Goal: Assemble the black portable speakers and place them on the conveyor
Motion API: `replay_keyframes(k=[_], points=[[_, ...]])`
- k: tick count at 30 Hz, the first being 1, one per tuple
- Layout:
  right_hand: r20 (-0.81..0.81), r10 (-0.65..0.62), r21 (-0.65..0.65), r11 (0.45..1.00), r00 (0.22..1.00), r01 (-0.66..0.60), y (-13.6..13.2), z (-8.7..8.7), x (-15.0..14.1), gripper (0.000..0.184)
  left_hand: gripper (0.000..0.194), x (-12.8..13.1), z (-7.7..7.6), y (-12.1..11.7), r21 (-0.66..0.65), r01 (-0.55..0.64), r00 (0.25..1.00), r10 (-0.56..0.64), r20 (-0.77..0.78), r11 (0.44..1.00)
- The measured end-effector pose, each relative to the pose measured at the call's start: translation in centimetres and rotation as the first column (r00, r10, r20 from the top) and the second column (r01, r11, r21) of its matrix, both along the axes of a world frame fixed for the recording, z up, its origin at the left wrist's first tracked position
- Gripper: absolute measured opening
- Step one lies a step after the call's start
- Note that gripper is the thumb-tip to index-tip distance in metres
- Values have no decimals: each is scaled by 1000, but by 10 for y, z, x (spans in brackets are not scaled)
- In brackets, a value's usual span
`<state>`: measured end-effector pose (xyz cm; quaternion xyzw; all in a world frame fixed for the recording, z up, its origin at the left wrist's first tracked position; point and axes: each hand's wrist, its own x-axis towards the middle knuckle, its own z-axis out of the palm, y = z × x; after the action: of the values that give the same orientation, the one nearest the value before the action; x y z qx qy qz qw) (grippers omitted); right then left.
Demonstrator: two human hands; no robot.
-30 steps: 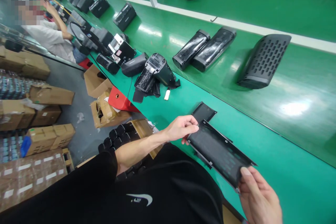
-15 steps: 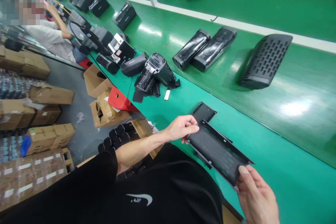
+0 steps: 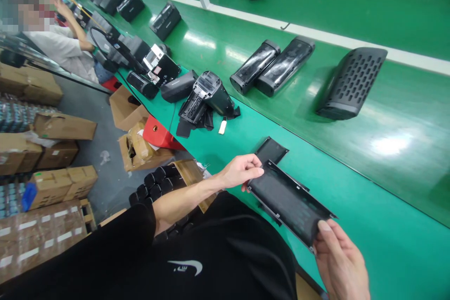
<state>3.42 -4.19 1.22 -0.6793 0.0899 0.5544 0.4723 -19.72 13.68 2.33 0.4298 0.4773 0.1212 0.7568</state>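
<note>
Between my two hands is a black curved speaker panel, its hollow inner side facing up and small clips along its long edges. My left hand pinches the far left end, thumb on top. At the near right end my right hand grips it, thumb over the inner face and fingers underneath. Under and behind it, another black panel lies on the green bench; the held panel partly hides it.
Left along the bench sit an opened black speaker housing, a perforated panel and a white tag. Beyond, on the green line, stand black speakers and a slotted one. A co-worker sits far left, near cartons.
The view has shifted very slightly, so everything sits a little further left. Both hands keep their hold on the panel, which stays nearly still.
</note>
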Motion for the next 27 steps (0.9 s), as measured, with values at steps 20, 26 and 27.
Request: replay_keyframes(k=[20, 26, 27], points=[[15, 2, 16, 1000, 1000, -2, 3, 0, -1, 59, 40, -1, -7, -1, 5, -42, 998, 42, 44, 999], [-7, 4, 6, 1000, 1000, -4, 2, -7, 2, 60, 39, -3, -12, -2, -15, -57, 997, 58, 61, 998], [-11, 4, -1, 1000, 1000, -4, 2, -8, 2, 60, 39, -3, -13, -2, -17, -60, 996, 60, 60, 998]])
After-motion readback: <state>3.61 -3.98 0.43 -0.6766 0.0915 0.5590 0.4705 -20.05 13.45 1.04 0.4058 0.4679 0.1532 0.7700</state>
